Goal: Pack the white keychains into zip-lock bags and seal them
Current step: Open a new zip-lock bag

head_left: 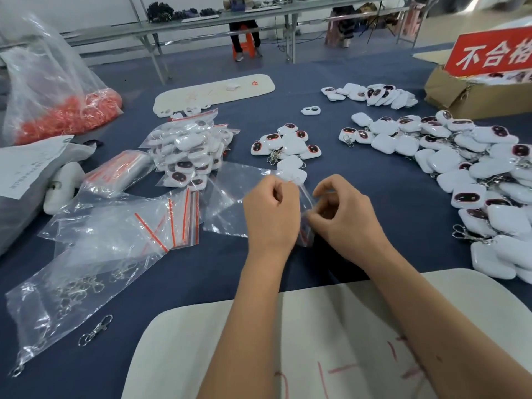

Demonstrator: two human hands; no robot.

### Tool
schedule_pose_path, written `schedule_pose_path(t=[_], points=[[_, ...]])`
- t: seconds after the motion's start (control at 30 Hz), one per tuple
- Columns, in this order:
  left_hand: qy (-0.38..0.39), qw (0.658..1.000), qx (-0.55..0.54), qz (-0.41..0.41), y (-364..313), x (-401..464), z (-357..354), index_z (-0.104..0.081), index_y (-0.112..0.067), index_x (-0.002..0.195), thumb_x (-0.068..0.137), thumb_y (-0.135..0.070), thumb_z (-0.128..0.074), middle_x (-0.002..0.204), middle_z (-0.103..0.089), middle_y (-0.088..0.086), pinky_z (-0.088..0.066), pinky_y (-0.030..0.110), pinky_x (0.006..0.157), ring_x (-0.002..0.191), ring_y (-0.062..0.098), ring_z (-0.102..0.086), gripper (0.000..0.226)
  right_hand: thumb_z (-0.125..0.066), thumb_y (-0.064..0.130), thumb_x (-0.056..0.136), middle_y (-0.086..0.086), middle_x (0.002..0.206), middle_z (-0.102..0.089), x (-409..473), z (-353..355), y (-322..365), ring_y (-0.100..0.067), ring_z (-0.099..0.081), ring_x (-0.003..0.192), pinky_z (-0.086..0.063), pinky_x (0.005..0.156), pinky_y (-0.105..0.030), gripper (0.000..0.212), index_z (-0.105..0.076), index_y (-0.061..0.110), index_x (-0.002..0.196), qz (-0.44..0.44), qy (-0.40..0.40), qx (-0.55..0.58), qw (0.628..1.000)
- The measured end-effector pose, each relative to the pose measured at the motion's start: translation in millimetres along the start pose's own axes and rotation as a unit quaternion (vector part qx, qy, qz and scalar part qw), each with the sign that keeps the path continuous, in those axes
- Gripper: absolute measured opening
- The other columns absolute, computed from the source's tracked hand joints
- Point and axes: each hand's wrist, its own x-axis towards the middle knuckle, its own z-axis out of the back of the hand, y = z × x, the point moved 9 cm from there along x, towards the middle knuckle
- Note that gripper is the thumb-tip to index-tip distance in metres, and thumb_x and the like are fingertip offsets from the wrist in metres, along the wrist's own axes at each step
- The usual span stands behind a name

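Observation:
My left hand [272, 210] and my right hand [344, 213] both pinch the mouth of a clear zip-lock bag [230, 197] held over the blue table [388, 180]. The bag's body trails to the left and looks flat. A small cluster of white keychains [288, 144] with dark oval faces lies just beyond my hands. A large heap of loose white keychains [466, 174] spreads along the right. Filled bags of keychains [190, 152] are stacked at centre left. Unused zip-lock bags [161, 223] with red strips lie to the left.
A bag of metal clasps [72, 286] lies at front left, with a loose clasp [96, 331] beside it. A bag of red bands [66, 113] sits far left. A cardboard box [472, 96] with a red sign stands at back right. A white board [316, 341] lies under my forearms.

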Motion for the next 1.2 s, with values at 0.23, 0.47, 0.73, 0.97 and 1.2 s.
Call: schedule_pose_path(t=[0.23, 0.47, 0.73, 0.97, 1.2], points=[[0.031, 0.993, 0.108, 0.030, 15.9, -9.5, -20.5, -0.043, -0.019, 0.069, 0.083, -0.029, -0.071, 0.061, -0.048, -0.009, -0.032, 0.021, 0.053, 0.056, 0.008, -0.045, 0.034, -0.074, 0.010, 0.087, 0.005, 0.069, -0.071, 0.5, 6.7, -2.1, -0.007, -0.060, 0.059, -0.048, 0.061, -0.020, 0.023, -0.057, 0.021, 0.099, 0.004, -0.025, 0.025, 0.999], [0.056, 0.994, 0.092, -0.031, -0.1, 12.9, 18.5, -0.039, -0.020, 0.058, 0.063, -0.005, -0.063, 0.052, -0.039, -0.011, -0.031, 0.021, 0.049, 0.051, 0.008, -0.032, 0.029, -0.071, 0.008, 0.082, 0.002, 0.069, -0.071, 4.2, 27.1, -31.4, -0.012, -0.057, 0.041, -0.047, 0.047, -0.024, 0.023, -0.059, 0.024, 0.093, -0.107, -0.112, 0.070, 0.985], [0.026, 0.971, 0.236, 0.027, -10.0, 12.6, 28.6, -0.046, -0.014, 0.061, 0.068, 0.003, -0.057, 0.057, -0.046, -0.004, -0.030, 0.020, 0.043, 0.052, 0.014, -0.039, 0.021, -0.069, 0.048, 0.096, 0.000, 0.095, -0.072, -5.7, 71.6, -16.1, -0.026, -0.061, 0.102, -0.041, 0.086, -0.033, 0.029, -0.068, 0.018, 0.092, -0.055, -0.270, -0.113, 0.955], [0.061, 0.943, 0.323, 0.052, -15.5, 4.2, 9.8, -0.050, -0.004, 0.076, 0.076, -0.010, -0.060, 0.083, -0.062, 0.022, -0.031, 0.033, 0.053, 0.081, 0.040, -0.061, 0.012, -0.068, 0.022, 0.091, -0.027, 0.140, -0.048, -6.3, 121.7, -63.2, -0.046, -0.038, 0.134, -0.028, 0.113, -0.054, 0.040, -0.063, 0.010, 0.129, -0.234, -0.230, -0.370, 0.869], [0.092, 0.935, 0.339, 0.058, 9.8, -15.6, -25.2, -0.059, -0.013, 0.089, 0.093, -0.042, -0.062, 0.093, -0.066, 0.006, -0.049, 0.037, 0.071, 0.086, 0.030, -0.063, 0.029, -0.076, 0.014, 0.093, -0.012, 0.119, -0.069, 7.5, 71.0, -32.4, -0.036, -0.051, 0.113, -0.036, 0.093, -0.032, 0.037, -0.069, 0.014, 0.129, -0.034, -0.130, -0.250, 0.959]])
